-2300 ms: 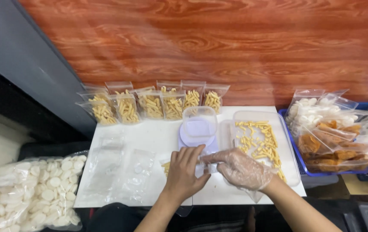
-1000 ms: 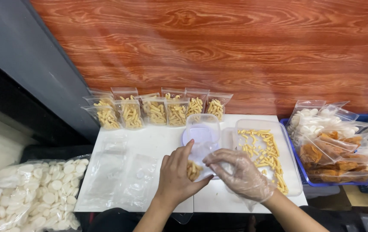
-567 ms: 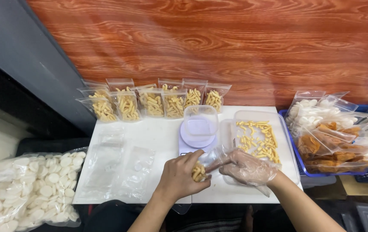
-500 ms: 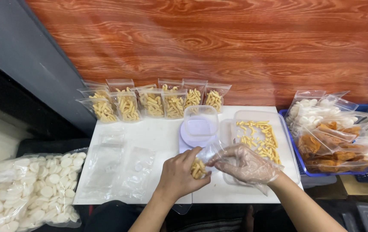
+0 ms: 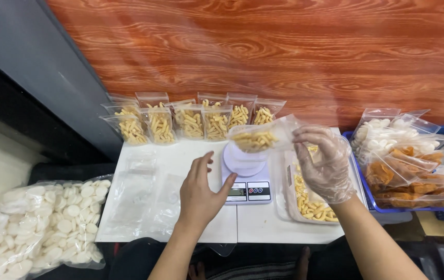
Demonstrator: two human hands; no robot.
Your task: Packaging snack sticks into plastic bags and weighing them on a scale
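A small clear bag point(image 5: 259, 139) of yellow snack sticks is held in the air at the centre of the frame by the right hand point(image 5: 323, 162), which is covered by a thin plastic glove. The bag is pinched at its right end between the gloved fingertips and lies nearly level, above a small kitchen scale point(image 5: 246, 176). No contact between bag and scale can be seen.

The left hand point(image 5: 199, 193), bare, is spread open with the palm down over the white table point(image 5: 193, 155), just left of the scale; nothing is held in it. Whether it touches the tabletop cannot be told.

A clear tray point(image 5: 305, 205) of loose yellow sticks is seen right of the scale, partly hidden by the right hand. A row of filled bags point(image 5: 191, 122) is stood along the wooden wall in the upper middle. Empty clear bags point(image 5: 139, 197) are laid flat on the left part of the table. A large sack of white crackers point(image 5: 40, 228) is seen at lower left, and a blue basket point(image 5: 359, 179) of bagged white and orange snacks at the right edge.
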